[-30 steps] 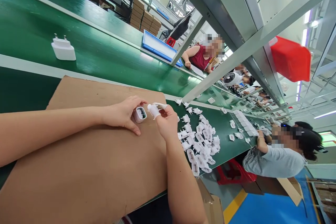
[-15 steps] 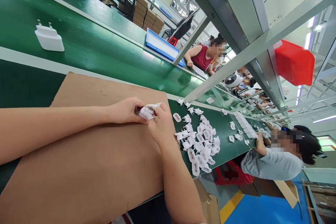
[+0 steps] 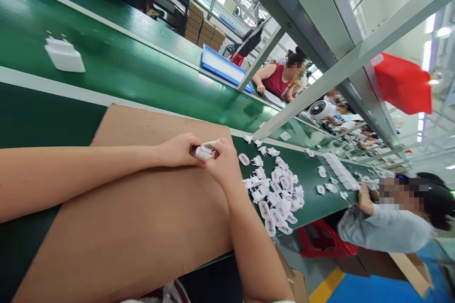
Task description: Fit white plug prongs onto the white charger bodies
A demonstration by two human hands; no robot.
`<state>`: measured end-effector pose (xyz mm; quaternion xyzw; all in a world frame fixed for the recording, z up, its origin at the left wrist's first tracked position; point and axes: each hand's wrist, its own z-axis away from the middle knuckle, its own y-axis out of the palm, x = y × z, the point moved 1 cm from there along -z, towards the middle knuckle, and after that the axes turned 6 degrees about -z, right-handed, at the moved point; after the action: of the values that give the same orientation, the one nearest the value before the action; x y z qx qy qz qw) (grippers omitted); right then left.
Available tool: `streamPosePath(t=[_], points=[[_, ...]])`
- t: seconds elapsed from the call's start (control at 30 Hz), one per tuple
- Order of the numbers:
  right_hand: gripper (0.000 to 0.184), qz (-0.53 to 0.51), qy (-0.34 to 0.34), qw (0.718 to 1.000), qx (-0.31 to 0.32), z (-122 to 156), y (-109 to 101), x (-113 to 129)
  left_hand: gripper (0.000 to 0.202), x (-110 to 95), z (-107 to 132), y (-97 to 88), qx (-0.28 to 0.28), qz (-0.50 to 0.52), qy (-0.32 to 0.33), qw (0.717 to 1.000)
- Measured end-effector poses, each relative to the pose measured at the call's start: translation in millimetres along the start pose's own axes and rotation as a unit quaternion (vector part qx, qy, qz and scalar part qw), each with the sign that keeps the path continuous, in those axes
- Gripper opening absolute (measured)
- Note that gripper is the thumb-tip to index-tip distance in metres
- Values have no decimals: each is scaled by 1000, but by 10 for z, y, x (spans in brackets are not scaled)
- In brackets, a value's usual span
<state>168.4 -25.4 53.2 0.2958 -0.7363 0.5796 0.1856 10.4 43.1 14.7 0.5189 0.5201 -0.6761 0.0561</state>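
Fingers of the left hand [image 3: 179, 151] and right hand [image 3: 223, 158] pinch a white charger [image 3: 204, 152] over the cardboard [image 3: 152, 218], seemingly mid-assembly, with one whole-looking adapter [image 3: 65, 56] on the belt [image 3: 142, 75] and loose plugs [image 3: 275, 188] heaped at right, apparently unworked

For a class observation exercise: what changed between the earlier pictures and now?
The right hand brought its white plastic piece to the white plastic housing in the left hand. The white plastic charger slid left on the green belt. The white plug pile stayed.
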Motion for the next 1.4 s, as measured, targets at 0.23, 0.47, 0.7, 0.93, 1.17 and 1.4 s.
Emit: streamPosePath(t=[0.23, 0.47, 0.7, 0.93, 1.17, 1.4], points=[[25, -47, 26, 996, -78, 118, 215, -122, 32, 0, 60, -7, 37, 16, -7, 999], [60, 34, 130, 983, -127, 98, -6, -442, 34, 77, -271, -326, -89, -52, -100, 990], [49, 220, 243, 945, -1, 146, -192, -743, 31, 510, -649, -832, -266, -143, -223, 927], [53, 169, 198, 964, -57, 84, -195, -942, 84, 594, -641, -799, -365, -188, -222, 885], [38, -13, 51, 991, -122, 95, 107, -580, 33, 94, -605, -450, -108, -47, 0, 993], [47, -175, 138, 966, -131, 113, 299, -476, 48, 104, -552, -253, 188, 111, -1, 976]])
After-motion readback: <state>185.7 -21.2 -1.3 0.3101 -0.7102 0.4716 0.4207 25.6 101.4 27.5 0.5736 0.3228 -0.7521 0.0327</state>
